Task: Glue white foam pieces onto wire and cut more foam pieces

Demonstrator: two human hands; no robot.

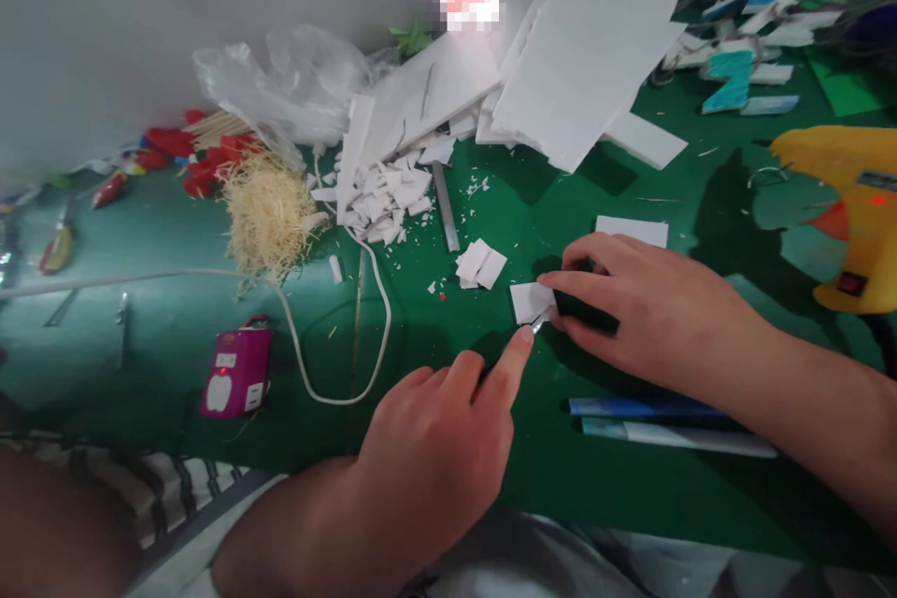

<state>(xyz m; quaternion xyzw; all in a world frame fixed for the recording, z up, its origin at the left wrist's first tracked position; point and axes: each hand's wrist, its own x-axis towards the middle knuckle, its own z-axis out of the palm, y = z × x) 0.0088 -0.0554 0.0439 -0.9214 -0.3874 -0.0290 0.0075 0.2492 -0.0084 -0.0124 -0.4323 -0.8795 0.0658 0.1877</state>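
Observation:
My left hand [441, 434] is closed around a craft knife [538, 325], mostly hidden in the fist, with the index finger stretched along it. Its shiny blade tip touches a small white foam board piece [527, 302] lying on the table. From the right, my right hand [637, 299] grips that piece's right edge between thumb and fingertips. A little stack of cut white squares [481, 263] lies just left of the piece. Behind my right hand's knuckles sits another white rectangle [632, 230], partly covered.
A yellow glue gun [855, 215] stands at right. Blue-and-white strips [659, 430] lie under my right forearm. White scraps [389, 201], a grey bar [445, 206], straw-like shreds [270, 215] and large white boards [589, 47] are behind. A white cable [382, 318] loops near a purple box [236, 372].

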